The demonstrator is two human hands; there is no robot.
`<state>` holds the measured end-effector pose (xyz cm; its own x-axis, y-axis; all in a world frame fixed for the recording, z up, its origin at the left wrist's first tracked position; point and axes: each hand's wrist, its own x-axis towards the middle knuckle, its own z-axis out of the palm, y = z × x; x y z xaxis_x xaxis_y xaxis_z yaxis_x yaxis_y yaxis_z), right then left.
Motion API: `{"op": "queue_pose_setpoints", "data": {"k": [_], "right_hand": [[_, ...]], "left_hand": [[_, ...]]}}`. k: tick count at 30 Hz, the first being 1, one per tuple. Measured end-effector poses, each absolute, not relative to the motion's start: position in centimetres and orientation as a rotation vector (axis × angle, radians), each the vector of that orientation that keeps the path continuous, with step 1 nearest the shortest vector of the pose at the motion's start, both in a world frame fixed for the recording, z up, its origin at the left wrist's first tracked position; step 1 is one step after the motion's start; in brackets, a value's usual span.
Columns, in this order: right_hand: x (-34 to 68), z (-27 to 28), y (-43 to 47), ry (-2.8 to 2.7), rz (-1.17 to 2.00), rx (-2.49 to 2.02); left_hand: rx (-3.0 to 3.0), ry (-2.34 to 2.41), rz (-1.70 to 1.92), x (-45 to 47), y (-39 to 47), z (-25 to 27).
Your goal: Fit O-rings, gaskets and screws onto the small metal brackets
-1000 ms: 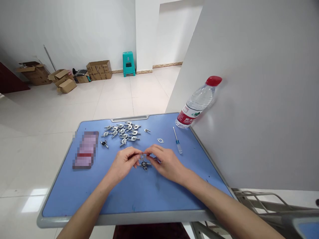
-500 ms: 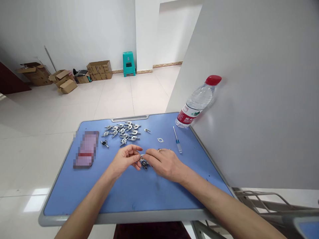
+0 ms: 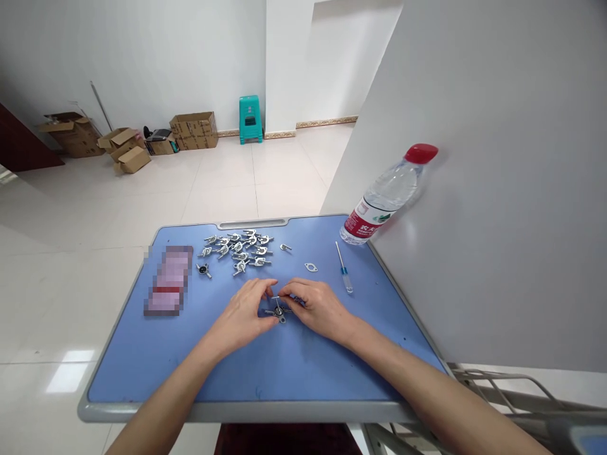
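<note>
A small metal valve body [image 3: 279,311] with side stems and a dark round centre lies on the table between my hands. My left hand [image 3: 244,316] curves around its left side, thumb and index finger spread apart, the thumb tip close to the body. Above the centre stands a thin metal lever piece [image 3: 277,299], seen nearly edge-on. My right hand [image 3: 317,306] pinches this piece at its right end between thumb and fingers. Whether the piece touches the valve body, I cannot tell. Beyond my hands lies a flat oval metal plate [image 3: 310,267] with a large hole.
Several metal valve parts [image 3: 241,248] form a pile on the blue table [image 3: 303,373]. A dark-centred valve body [image 3: 203,270] and a blurred purple item [image 3: 169,281] lie left. At right are a screwdriver [image 3: 344,272] and a water bottle [image 3: 379,199] near the grey panel [image 3: 497,221].
My left fingers have spread apart from their pinch and now surround the valve body. The thin metal piece now stands upright over the centre. The view has shifted slightly.
</note>
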<state>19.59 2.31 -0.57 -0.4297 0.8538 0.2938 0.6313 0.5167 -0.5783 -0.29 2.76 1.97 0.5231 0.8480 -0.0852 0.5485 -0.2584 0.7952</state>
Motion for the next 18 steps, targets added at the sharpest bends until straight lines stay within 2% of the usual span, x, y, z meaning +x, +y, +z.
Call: {"op": "queue_pose_setpoints", "data": {"k": [18], "right_hand": [[19.8, 0.7, 0.7, -2.61, -0.178, -1.027]], "left_hand": [[2.133, 1.146, 0.419, 0.5, 2.7, 1.5]]}}
